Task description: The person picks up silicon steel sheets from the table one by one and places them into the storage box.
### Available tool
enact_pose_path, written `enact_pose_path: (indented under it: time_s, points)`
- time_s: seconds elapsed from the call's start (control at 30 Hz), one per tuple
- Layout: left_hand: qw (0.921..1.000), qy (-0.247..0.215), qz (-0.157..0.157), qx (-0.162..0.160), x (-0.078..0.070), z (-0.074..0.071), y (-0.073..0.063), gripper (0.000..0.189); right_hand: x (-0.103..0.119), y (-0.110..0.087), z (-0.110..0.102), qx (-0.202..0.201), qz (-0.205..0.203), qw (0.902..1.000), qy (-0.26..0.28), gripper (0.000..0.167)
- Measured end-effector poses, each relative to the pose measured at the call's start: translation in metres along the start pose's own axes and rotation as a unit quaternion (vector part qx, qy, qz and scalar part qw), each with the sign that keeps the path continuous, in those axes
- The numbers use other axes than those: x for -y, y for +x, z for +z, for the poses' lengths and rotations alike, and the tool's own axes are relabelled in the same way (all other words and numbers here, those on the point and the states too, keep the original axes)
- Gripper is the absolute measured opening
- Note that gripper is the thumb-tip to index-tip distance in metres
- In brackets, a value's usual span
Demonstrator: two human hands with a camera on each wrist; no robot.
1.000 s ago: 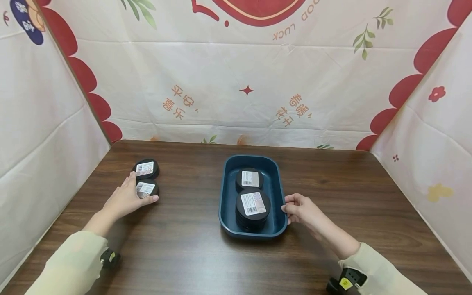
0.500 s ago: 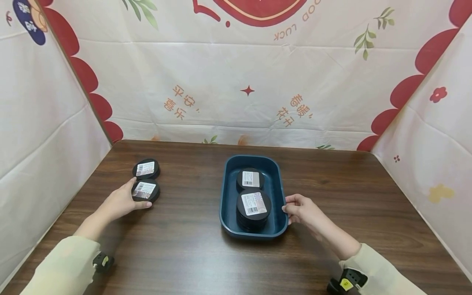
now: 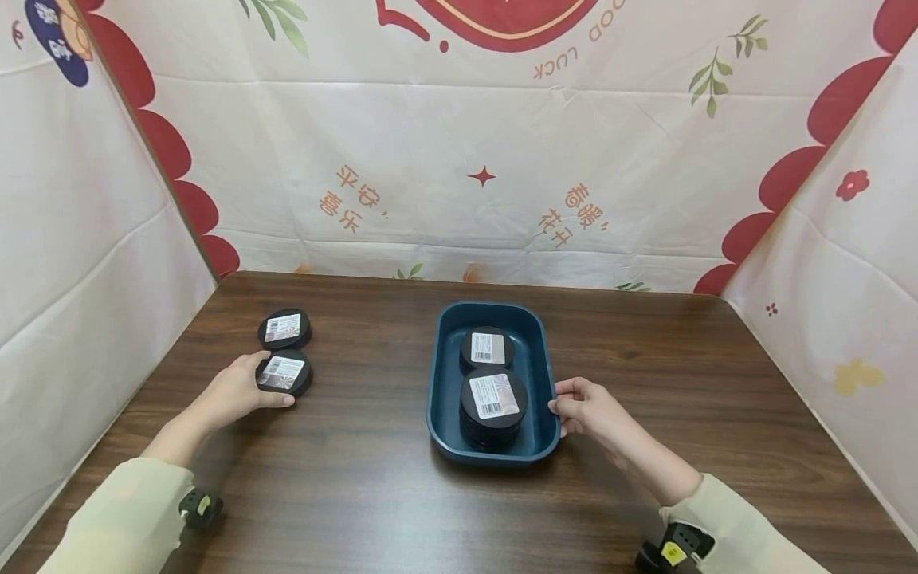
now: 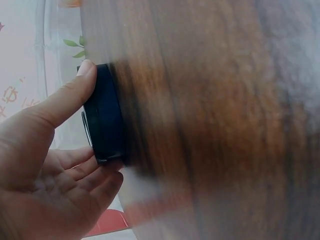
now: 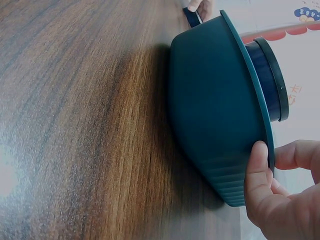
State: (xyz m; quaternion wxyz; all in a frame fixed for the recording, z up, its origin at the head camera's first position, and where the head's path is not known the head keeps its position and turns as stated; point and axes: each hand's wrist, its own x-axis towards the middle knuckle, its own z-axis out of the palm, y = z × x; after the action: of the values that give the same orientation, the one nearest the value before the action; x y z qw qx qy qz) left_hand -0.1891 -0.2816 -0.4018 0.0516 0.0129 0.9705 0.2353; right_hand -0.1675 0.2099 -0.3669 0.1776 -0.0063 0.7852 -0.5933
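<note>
Two flat round black tubs with white barcode labels lie at the table's left, one behind the other. My left hand [image 3: 225,392] holds the nearer tub [image 3: 284,372], thumb on its near side and fingers round the left and far sides. In the left wrist view that black tub [image 4: 106,115] sits between thumb and fingers, low over the wood. The farther tub [image 3: 284,328] is right behind it. My right hand [image 3: 594,410] pinches the right rim of a dark blue tray [image 3: 441,414]. Inside the tray are a taller front stack of tubs [image 3: 493,402] and a lower tub [image 3: 488,348] behind.
The brown wooden table [image 3: 358,494] reaches back to a white printed cloth [image 3: 430,127]. More cloth hangs along the left [image 3: 93,263] and right sides. Bare wood lies between the left tubs and the tray.
My left hand has drawn slightly back and to the left, and its fingers have settled round the nearer tub's sides. The right hand and tray stay where they were.
</note>
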Motion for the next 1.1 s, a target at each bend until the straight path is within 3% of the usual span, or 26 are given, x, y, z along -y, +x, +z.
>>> enact_pose_path:
  time_s: [0.3,0.53,0.83,1.1]
  points:
    - [0.9997,0.004,0.006,-0.022,0.000,0.003,0.000,0.104,0.000,0.000,0.000,-0.001,-0.003,1.0000,-0.002,0.039]
    - [0.9995,-0.012,-0.013,-0.025,-0.002,0.003,0.000,0.106,0.000,-0.001,-0.001,0.002,0.003,1.0000,-0.002,0.039]
    - [0.9978,-0.022,-0.009,-0.061,-0.006,0.004,-0.002,0.107,0.000,-0.001,0.000,0.003,0.003,1.0000,0.000,0.039]
    - [0.9976,-0.031,-0.005,-0.061,-0.012,0.003,-0.002,0.105,0.000,0.000,-0.001,0.003,0.005,1.0000,-0.003,0.039]
